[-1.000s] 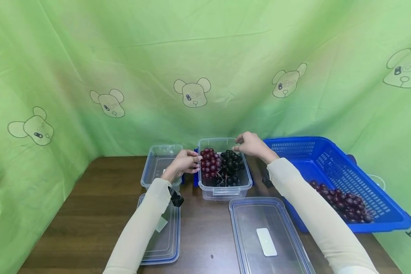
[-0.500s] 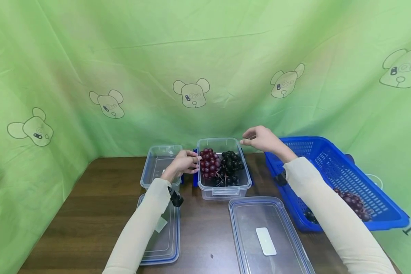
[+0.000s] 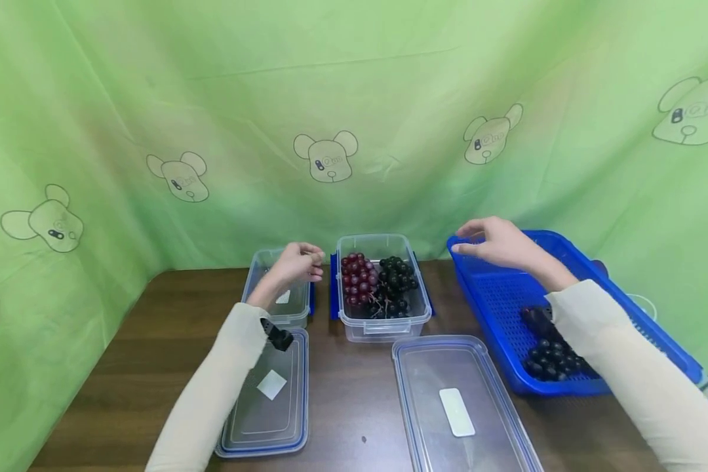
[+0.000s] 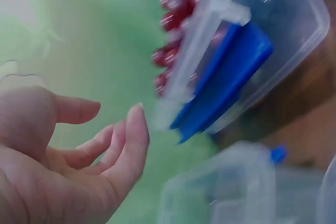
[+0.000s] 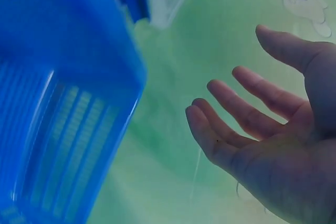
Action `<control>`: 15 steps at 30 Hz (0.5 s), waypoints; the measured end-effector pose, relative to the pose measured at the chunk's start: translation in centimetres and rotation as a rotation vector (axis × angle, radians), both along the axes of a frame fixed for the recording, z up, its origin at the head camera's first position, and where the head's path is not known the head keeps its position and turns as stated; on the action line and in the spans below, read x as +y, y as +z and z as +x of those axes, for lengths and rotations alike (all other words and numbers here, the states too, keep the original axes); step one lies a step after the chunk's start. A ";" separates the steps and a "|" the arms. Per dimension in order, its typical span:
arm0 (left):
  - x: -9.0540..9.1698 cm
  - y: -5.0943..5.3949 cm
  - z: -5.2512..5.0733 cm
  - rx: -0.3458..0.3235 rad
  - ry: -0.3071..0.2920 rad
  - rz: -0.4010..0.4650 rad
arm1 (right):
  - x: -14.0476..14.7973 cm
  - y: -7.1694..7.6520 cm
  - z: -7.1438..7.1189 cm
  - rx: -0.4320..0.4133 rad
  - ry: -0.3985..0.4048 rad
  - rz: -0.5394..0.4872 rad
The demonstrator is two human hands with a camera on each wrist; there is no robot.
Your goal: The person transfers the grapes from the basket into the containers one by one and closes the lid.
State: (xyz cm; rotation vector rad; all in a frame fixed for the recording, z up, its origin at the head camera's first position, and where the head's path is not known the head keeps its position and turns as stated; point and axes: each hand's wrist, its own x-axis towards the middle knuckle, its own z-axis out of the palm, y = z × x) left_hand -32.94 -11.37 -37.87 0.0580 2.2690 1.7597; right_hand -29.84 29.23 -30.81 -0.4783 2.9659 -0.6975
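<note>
In the head view a clear container (image 3: 386,332) holds red grapes (image 3: 358,278) on its left and black grapes (image 3: 396,275) on its right. My left hand (image 3: 292,267) hovers over the smaller clear container (image 3: 290,320), empty, fingers loosely bent; the left wrist view shows the same hand (image 4: 89,156) touching nothing. Above the back left corner of the blue basket (image 3: 488,328) is my right hand (image 3: 500,244). The right wrist view has that hand (image 5: 262,124) with its fingers spread beside the basket (image 5: 118,77).
Two clear lids lie at the front, a smaller one (image 3: 274,419) at left and a larger one (image 3: 431,380) at right. Black grapes (image 3: 551,360) and a dark item (image 3: 535,320) sit in the basket. A green curtain (image 3: 242,85) hangs behind the table.
My right hand has moved right, from the grape container to above the basket. The left hand has drawn left, away from the container's rim. More of the black grapes in the basket shows.
</note>
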 end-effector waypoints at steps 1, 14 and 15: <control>-0.7 0.5 0.1 0.014 -0.004 -0.021 | 0.6 0.1 0.3 0.002 0.000 0.012; -9.7 1.9 0.5 0.168 0.002 -0.349 | 8.4 -3.0 2.7 0.013 0.023 0.230; -10.2 1.8 0.6 0.166 0.001 -0.368 | 9.1 -3.5 2.9 0.010 0.025 0.248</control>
